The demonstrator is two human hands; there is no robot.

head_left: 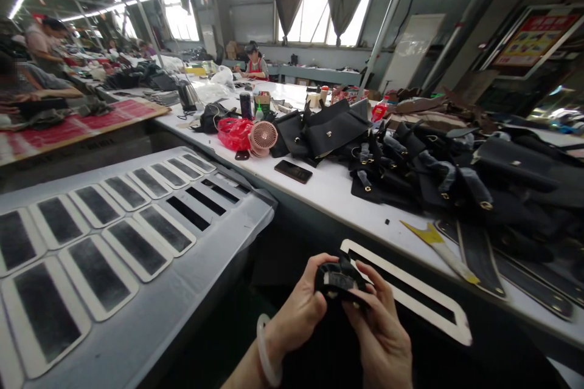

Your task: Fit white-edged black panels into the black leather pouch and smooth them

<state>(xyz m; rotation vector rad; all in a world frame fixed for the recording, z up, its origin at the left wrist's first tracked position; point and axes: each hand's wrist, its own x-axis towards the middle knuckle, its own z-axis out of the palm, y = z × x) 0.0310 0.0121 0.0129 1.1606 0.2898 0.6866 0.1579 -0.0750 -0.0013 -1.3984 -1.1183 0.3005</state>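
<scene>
Both hands hold a small black piece (338, 279), bent and dark, with a paler grey patch facing me; its kind I cannot make out. My left hand (305, 299), with a white bangle (265, 346) at its wrist, grips the left side between thumb and fingers. On the right side, my right hand (381, 316) is closed with its fingertips and thumb on the piece. Just beyond the right hand, a long cream frame (413, 304) with rounded corners and a dark slot lies by the table edge.
On the left, a grey-covered surface (137, 328) carries rows of white-bordered black panels (99, 275). The white table (335, 194) ahead holds a phone (293, 171), a pink fan (263, 137), a red plastic bag (233, 132), piled black bags (335, 127), straps (479, 258) and a yellow-handled tool (440, 249). Co-workers sit farther back.
</scene>
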